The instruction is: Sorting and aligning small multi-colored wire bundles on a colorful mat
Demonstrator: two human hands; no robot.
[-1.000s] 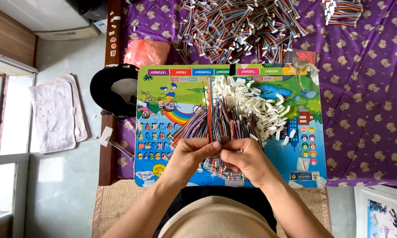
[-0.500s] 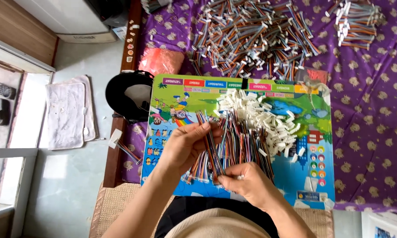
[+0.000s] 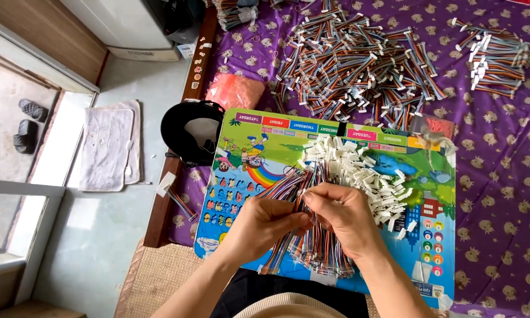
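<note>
A thick bundle of multicoloured ribbon cables [image 3: 315,247] with white plug connectors [image 3: 359,168] lies on a colourful picture board [image 3: 241,159]. My left hand [image 3: 265,224] grips the bundle from the left side. My right hand [image 3: 344,215] closes over the middle of the same bundle, fingers pinching the wires just below the white connectors. The two hands touch each other over the cables. The cable ends fan out toward me below the hands.
Large heap of similar cables [image 3: 353,65] lies on the purple patterned cloth [image 3: 500,176] beyond the board; a smaller bunch [image 3: 494,56] at far right. An orange bag [image 3: 235,91] and a black helmet [image 3: 191,132] sit left. A white mat [image 3: 109,147] lies on the floor.
My hands have come together at the bundle's middle; the right hand moved up from the near end toward the connectors. The camera view shifted slightly toward the left.
</note>
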